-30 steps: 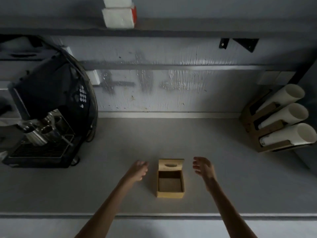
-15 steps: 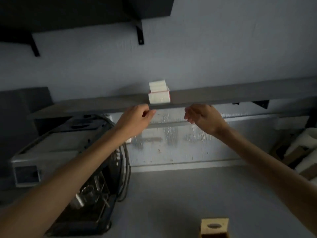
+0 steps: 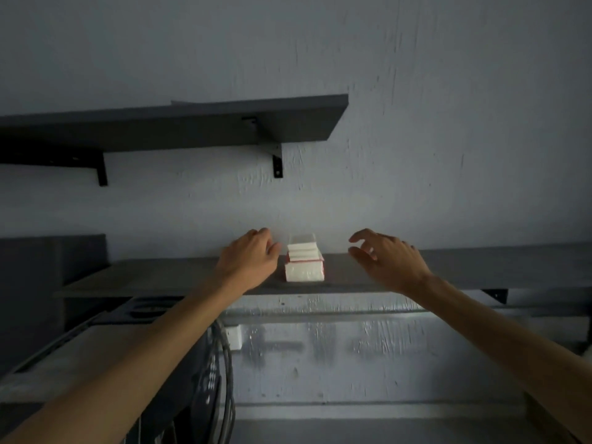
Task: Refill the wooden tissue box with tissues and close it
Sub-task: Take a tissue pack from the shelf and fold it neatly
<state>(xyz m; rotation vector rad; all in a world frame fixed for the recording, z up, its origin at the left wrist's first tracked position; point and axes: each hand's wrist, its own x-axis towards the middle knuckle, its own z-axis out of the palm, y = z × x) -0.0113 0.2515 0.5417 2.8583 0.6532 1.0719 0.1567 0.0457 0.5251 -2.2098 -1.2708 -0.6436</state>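
Note:
A small stack of white tissue packs (image 3: 303, 259), the lowest with a red edge, sits on a dark wall shelf (image 3: 480, 262). My left hand (image 3: 249, 261) is raised just left of the stack, fingers loosely curled, close to it but holding nothing. My right hand (image 3: 386, 258) hovers to the right of the stack with fingers spread, a gap between it and the packs. The wooden tissue box is out of view below.
A second, higher dark shelf (image 3: 179, 126) on black brackets hangs above left. The top of a black coffee machine (image 3: 134, 363) with cables stands below left. A grey plastered wall (image 3: 448, 155) lies behind the shelves.
The view tilted up from the counter and the wooden box dropped out of sight. Both hands rose from beside the box to either side of the tissue stack on the shelf.

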